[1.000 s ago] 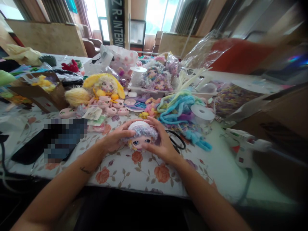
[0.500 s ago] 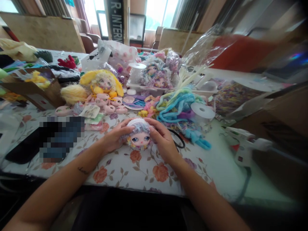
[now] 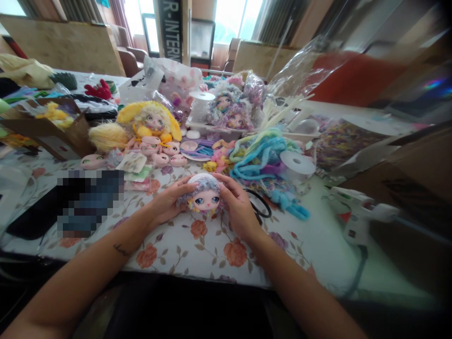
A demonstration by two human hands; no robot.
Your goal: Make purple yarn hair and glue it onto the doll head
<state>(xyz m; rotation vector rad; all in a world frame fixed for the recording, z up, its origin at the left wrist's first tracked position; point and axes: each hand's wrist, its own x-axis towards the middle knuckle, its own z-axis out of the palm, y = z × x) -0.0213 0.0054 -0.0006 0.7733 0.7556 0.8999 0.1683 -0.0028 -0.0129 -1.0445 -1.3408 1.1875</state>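
Observation:
Between my two hands is a doll head (image 3: 206, 201) with big blue eyes, fuzzy grey-lilac hair and a white trim over its top. Its painted face is turned toward me. My left hand (image 3: 172, 198) is closed on its left side, the thumb near the hairline. On the other side my right hand (image 3: 237, 203) grips it, fingers curling behind the top. The backs of the head and of several fingertips are hidden. Just right of my right hand lies a black ring-shaped band (image 3: 264, 203) on the flowered tablecloth (image 3: 197, 249).
Doll face pieces (image 3: 161, 159), a yellow long-eared doll (image 3: 150, 120) and a coil of blue fuzzy yarn (image 3: 259, 155) lie beyond my hands. A white spool (image 3: 298, 163) and a glue gun (image 3: 356, 212) are at right. A cardboard box (image 3: 52, 129) stands left.
The doll head has tipped slightly between my hands, so its face sits a little higher and less of the white trim shows. Both hands keep their hold.

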